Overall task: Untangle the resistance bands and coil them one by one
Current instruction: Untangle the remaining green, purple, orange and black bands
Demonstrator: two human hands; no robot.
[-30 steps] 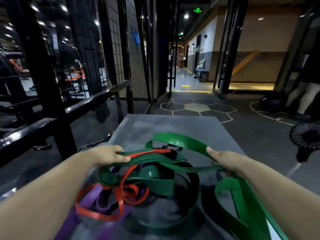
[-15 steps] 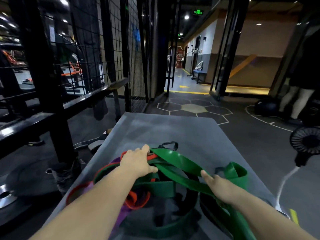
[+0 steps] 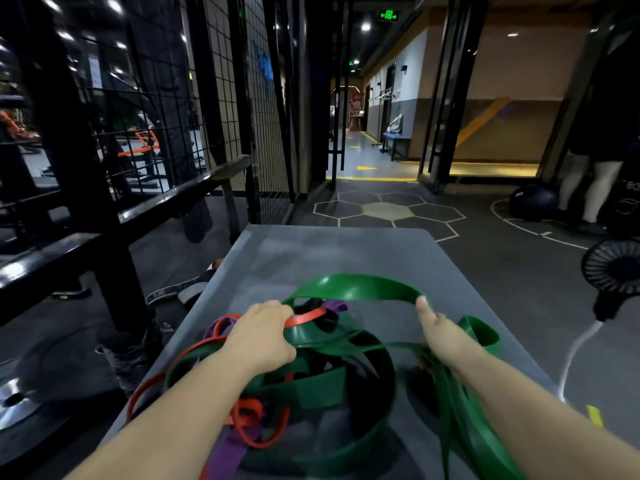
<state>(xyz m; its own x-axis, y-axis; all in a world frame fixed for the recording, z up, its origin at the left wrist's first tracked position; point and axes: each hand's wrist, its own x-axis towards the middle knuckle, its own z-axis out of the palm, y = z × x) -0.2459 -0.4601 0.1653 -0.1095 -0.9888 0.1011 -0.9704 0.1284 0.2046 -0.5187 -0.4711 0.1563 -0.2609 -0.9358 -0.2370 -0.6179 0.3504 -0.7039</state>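
A tangle of resistance bands lies on a grey table [image 3: 339, 251]. A wide green band [image 3: 353, 287] arches up between my hands and trails off the table at the lower right. Thin red bands [image 3: 304, 317], a purple band [image 3: 228, 455] and a black band [image 3: 370, 368] are knotted under it. My left hand [image 3: 259, 336] grips the pile where green and red cross. My right hand [image 3: 441, 332] holds the green band's right end, thumb up against it.
A black metal rack and wire mesh [image 3: 145, 140] stand close on the left. A black fan [image 3: 613, 271] with a white cable sits on the floor at the right. A person's legs [image 3: 595, 188] and a dark ball [image 3: 533, 202] are at the far right.
Both hands have lifted the green band into a higher arch. My right hand moved up and right along it; my left hand stayed on the pile.
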